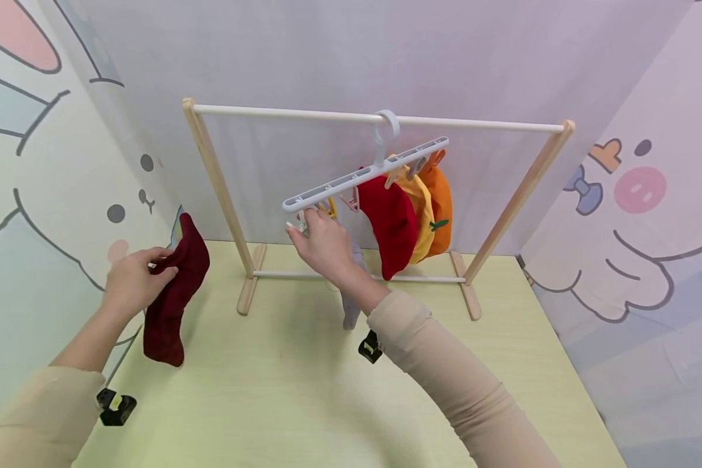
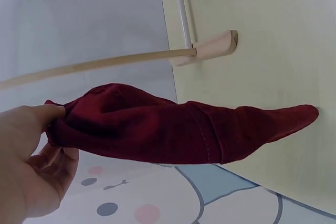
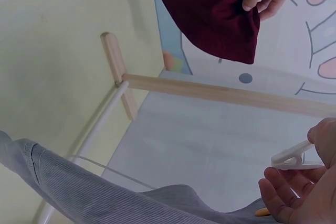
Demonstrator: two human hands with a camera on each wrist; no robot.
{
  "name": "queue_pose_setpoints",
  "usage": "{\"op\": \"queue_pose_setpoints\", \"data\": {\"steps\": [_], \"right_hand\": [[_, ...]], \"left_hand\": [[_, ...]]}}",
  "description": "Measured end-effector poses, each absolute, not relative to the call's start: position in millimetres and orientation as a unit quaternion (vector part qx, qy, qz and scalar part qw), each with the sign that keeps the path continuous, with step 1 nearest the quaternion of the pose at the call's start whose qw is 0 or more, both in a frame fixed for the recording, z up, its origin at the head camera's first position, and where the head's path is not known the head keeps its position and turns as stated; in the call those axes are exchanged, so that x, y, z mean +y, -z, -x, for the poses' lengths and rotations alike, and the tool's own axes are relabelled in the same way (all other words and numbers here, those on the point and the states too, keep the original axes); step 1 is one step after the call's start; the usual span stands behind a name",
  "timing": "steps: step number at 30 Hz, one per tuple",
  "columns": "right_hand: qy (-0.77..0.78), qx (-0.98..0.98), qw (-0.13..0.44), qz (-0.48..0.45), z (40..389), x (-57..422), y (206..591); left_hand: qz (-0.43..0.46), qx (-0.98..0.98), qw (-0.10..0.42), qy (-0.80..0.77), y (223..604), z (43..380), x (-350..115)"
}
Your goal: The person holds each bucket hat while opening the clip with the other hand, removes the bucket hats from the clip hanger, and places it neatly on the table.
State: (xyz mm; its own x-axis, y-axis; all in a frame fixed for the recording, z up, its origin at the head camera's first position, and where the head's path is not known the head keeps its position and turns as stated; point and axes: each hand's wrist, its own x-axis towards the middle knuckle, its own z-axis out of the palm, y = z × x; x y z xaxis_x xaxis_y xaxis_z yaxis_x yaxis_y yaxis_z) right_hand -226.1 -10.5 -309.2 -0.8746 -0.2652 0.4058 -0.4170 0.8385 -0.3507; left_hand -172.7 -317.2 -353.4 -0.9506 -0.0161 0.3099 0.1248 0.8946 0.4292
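Note:
My left hand point(image 1: 130, 278) pinches a dark red cloth piece point(image 1: 178, 292) by its upper edge, and its length hangs down with a stitched seam across it in the left wrist view. At the near left end of a pale grey clip hanger point(image 1: 380, 168), my right hand point(image 1: 327, 244) pinches a white clothespin point(image 3: 294, 157) between thumb and fingers. Grey striped cloth point(image 3: 105, 184) hangs beside that hand, partly hidden behind the wrist in the head view. Farther along the hanger, red point(image 1: 389, 221), yellow point(image 1: 419, 201) and orange point(image 1: 441, 208) cloth pieces hang from clips.
The hanger hooks over the white top bar point(image 1: 292, 114) of a wooden-ended rack point(image 1: 216, 175) on a pale yellow table point(image 1: 257, 396). Curtains with cartoon animals point(image 1: 643, 182) stand at the sides. A pink clip point(image 1: 351, 200) hangs next to the red cloth.

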Motion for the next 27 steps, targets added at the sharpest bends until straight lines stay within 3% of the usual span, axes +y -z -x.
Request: {"op": "queue_pose_setpoints", "data": {"steps": [17,27], "right_hand": [[-0.215,-0.942,0.182,-0.182,224.7,-10.2,308.9],[-0.221,-0.939,0.187,-0.184,223.7,-10.4,308.3]], "left_hand": [[-0.005,-0.982,0.107,0.152,362.6,182.1,-330.2],[-0.018,-0.985,0.111,0.134,377.3,188.8,-326.7]]}}
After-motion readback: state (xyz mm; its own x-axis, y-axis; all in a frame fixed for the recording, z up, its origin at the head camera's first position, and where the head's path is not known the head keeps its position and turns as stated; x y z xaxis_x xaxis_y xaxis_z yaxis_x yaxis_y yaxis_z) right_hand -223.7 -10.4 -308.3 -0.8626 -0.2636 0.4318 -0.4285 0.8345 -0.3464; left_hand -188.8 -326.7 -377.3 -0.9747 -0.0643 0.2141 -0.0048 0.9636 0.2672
